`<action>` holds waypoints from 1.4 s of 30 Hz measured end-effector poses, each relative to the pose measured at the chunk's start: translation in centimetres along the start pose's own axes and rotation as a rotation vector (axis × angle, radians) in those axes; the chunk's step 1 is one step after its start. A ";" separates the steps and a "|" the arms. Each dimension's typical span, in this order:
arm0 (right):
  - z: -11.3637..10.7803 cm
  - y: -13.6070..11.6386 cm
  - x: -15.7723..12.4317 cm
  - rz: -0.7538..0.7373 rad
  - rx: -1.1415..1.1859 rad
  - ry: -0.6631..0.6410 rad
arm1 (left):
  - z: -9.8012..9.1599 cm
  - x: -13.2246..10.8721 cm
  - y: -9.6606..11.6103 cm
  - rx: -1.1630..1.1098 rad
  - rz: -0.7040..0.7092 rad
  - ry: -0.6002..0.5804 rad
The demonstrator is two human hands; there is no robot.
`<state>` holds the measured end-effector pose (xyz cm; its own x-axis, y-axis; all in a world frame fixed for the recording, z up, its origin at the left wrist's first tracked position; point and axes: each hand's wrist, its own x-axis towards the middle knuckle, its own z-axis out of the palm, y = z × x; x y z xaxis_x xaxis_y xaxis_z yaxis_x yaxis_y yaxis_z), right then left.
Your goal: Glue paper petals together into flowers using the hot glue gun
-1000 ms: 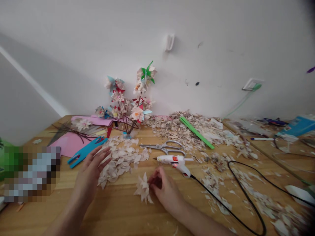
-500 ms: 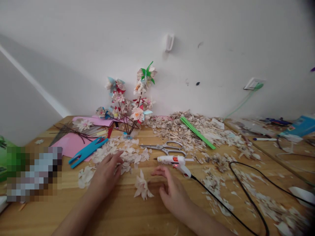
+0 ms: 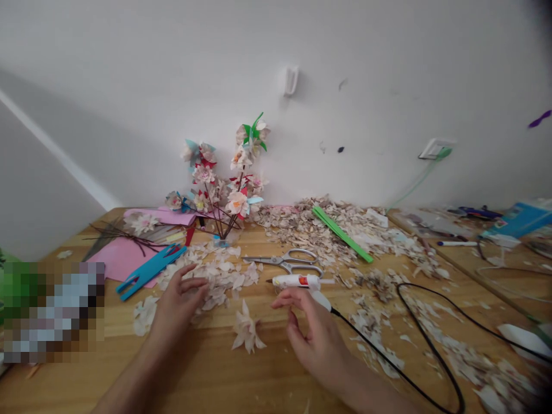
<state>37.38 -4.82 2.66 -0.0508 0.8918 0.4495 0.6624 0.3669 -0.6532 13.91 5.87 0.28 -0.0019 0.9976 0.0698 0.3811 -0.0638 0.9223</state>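
Between my two hands a pale handmade flower lies on the wooden table, touched by neither. My left hand hovers with loosely curled, parted fingers beside a pile of whitish petals. It holds nothing. On the other side, my right hand is open, thumb and fingers apart, and partly covers the handle of a white hot glue gun. Just behind the glue gun lie silver scissors, blades pointing left.
Finished flowers on twigs stand in a small holder near the wall. Blue strips and pink sheets lie left; a green strip rests on a heap of dry petals. A black cord loops across the right side.
My right hand has risen slightly and now covers more of the glue gun's handle. My left hand has shifted a little left, its fingers more spread. The flower stays put; the view has shifted slightly.
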 end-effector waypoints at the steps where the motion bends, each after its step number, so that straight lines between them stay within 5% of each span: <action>1: 0.0 0.0 0.1 0.003 0.005 -0.006 | -0.1 -0.1 0.1 -0.098 -0.053 0.004; 5: 0.6 -0.1 0.7 -0.031 0.000 -0.039 | -0.7 -0.2 0.3 -0.139 -0.082 0.043; 11: 0.7 -0.6 1.4 -0.043 -0.048 -0.141 | -1.2 -0.1 0.1 0.548 0.267 0.087; 15: -1.3 0.5 0.8 0.028 -0.085 -0.286 | -1.0 0.3 -0.1 0.668 0.351 0.102; 20: -5.2 3.8 -0.3 0.207 -0.204 -0.505 | -0.3 1.1 0.2 0.614 0.415 -0.079; 24: -6.9 6.2 -0.2 0.348 -0.285 -0.387 | -0.6 1.1 -0.1 0.629 0.486 -0.176; 29: -6.0 7.7 0.8 0.347 -0.263 -0.225 | -2.2 0.1 -0.9 0.630 0.548 -0.189; 38: -3.2 8.3 1.9 0.282 -0.201 -0.167 | -3.0 1.0 0.5 0.666 0.495 -0.013; 42: -2.5 8.1 2.0 0.346 -0.105 -0.189 | -2.5 2.0 0.6 0.685 0.529 -0.185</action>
<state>44.53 -0.79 -0.18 0.0583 0.9945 0.0873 0.7368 0.0161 -0.6759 11.83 7.77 1.93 0.4583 0.8346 0.3057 0.7598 -0.5463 0.3524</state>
